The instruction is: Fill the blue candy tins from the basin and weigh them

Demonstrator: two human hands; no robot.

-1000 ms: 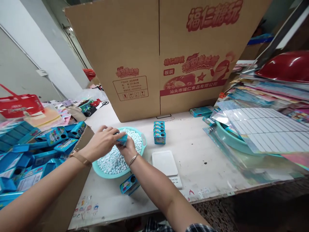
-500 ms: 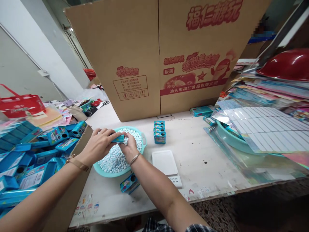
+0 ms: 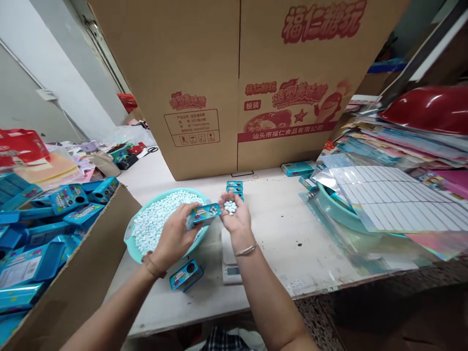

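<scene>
My left hand (image 3: 179,231) grips a small blue candy box (image 3: 206,213), tilted toward my right hand, with pale pieces showing at its near-right end. Palm up and slightly cupped, my right hand (image 3: 237,219) carries a small heap of pale blue and white candies (image 3: 230,207). The box's end is right beside those fingers. Below my left hand is a turquoise basin (image 3: 130,243) full of the same candies (image 3: 157,214). A white digital scale (image 3: 227,256) is partly hidden by my right hand and wrist.
One blue box (image 3: 185,275) lies near the table's front edge; a row of blue boxes (image 3: 234,185) stands behind my right hand. At left, a carton (image 3: 98,234) holds many blue boxes. A large cardboard box (image 3: 204,63) rises at the back. Plastic sheets (image 3: 380,195) cover a basin at right.
My right hand has come out of the candy basin, moved right and turned palm up with candies. My left hand has followed rightward with the box, whose printed face now shows.
</scene>
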